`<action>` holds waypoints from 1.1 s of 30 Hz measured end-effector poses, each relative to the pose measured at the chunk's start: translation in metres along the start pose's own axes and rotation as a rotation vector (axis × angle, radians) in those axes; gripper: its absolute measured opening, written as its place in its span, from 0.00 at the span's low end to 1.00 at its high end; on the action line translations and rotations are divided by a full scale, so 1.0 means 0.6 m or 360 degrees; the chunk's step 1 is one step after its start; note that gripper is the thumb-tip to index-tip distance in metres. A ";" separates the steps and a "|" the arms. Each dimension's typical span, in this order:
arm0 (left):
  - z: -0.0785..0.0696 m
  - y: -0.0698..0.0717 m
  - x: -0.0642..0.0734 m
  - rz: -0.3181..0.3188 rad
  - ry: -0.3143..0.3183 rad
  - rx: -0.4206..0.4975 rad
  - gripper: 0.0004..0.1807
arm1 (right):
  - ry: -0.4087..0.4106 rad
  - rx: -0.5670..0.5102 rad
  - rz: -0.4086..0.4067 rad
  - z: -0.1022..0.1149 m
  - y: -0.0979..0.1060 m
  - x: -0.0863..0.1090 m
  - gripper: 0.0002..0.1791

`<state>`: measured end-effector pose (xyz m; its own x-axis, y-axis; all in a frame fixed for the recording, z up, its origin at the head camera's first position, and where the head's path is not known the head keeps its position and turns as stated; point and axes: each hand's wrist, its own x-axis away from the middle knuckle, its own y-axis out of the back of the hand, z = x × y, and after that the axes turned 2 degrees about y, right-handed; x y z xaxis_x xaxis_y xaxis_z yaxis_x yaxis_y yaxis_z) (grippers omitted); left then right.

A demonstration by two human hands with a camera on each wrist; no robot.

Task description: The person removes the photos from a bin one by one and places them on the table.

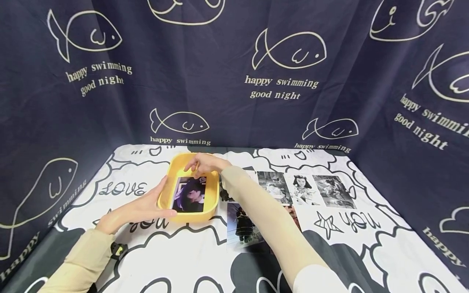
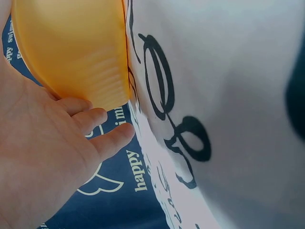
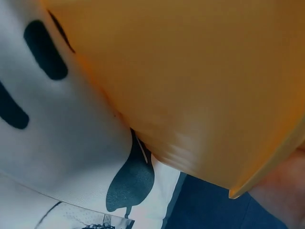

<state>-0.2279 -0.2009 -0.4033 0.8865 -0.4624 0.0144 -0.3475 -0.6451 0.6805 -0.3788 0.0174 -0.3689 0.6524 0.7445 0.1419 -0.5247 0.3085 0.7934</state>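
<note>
A yellow plastic box [image 1: 211, 203] with rounded corners and an open top sits on the left part of the table. Inside it lies a photo [image 1: 190, 194] of a dark-haired person in dark clothes. My left hand [image 1: 146, 205] holds the box's near left corner, thumb by the near rim and fingers along the outer left wall. In the left wrist view, the little finger sticks out past the box wall [image 2: 76, 47]. My right hand [image 1: 205, 162] reaches over the far right rim into the box, its loosely bent fingers just above the photo's upper edge.
Right of the box lie several photos: black-and-white prints [image 1: 302, 189] in a row and a colour print [image 1: 238, 232] nearer me. The right forearm covers part of them. A white cloth [image 1: 176, 260] with black drawings covers the table; a dark blue fish-print curtain [image 1: 227, 81] hangs behind.
</note>
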 end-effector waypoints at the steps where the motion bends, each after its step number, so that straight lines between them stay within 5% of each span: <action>1: 0.000 0.000 0.000 -0.0001 0.0008 -0.0008 0.67 | -0.0006 0.0002 0.0011 -0.001 0.000 0.000 0.26; 10: 0.002 -0.002 0.001 0.0004 0.0023 0.0000 0.67 | -0.0050 -0.0147 0.0119 -0.008 -0.002 -0.004 0.26; 33: -0.003 -0.001 0.001 0.0006 0.0009 0.0021 0.66 | -0.0236 0.0160 0.0170 -0.001 -0.010 -0.010 0.23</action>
<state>-0.2266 -0.1998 -0.4021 0.8869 -0.4614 0.0207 -0.3546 -0.6515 0.6707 -0.3796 0.0115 -0.3747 0.6731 0.6722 0.3082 -0.5428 0.1661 0.8233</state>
